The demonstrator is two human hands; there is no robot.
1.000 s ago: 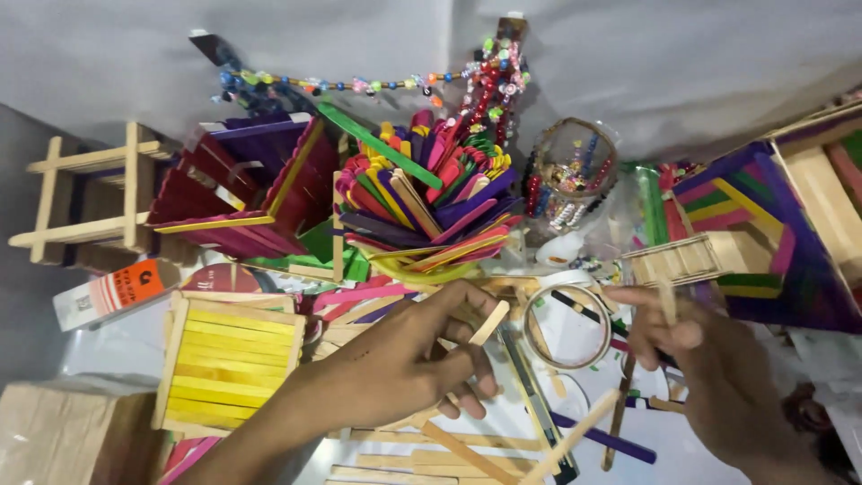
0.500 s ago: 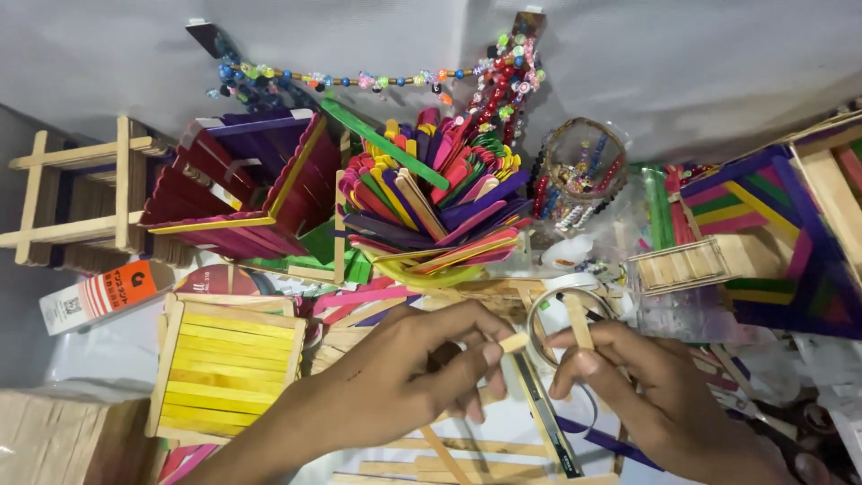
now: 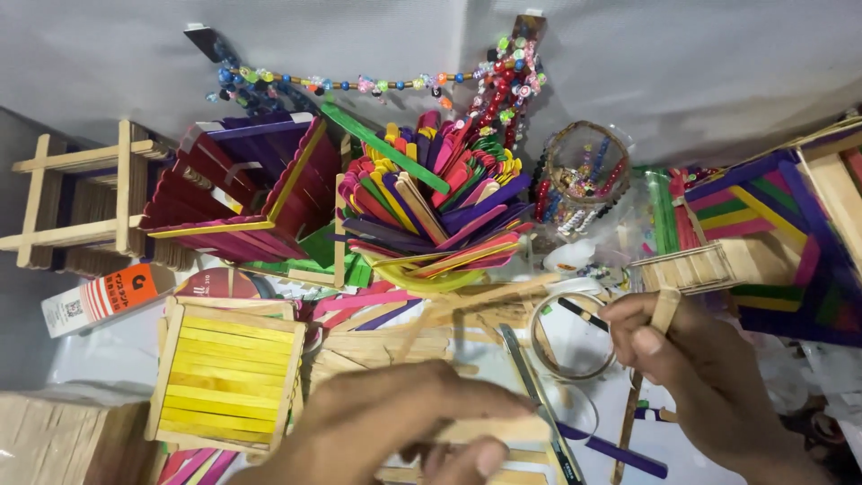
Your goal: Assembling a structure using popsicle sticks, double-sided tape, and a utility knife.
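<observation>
The right hand [image 3: 696,359] pinches a plain wooden stick [image 3: 663,312], standing up near the counter's right edge. The left hand [image 3: 404,422], at the near edge, pinches a flat stick [image 3: 489,431] pointing sideways toward it.

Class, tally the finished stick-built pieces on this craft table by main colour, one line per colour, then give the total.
Yellow slatted box: 1
Red and purple box: 1
Plain wood frame: 1
Multicolour striped box: 1
Total: 4
</observation>
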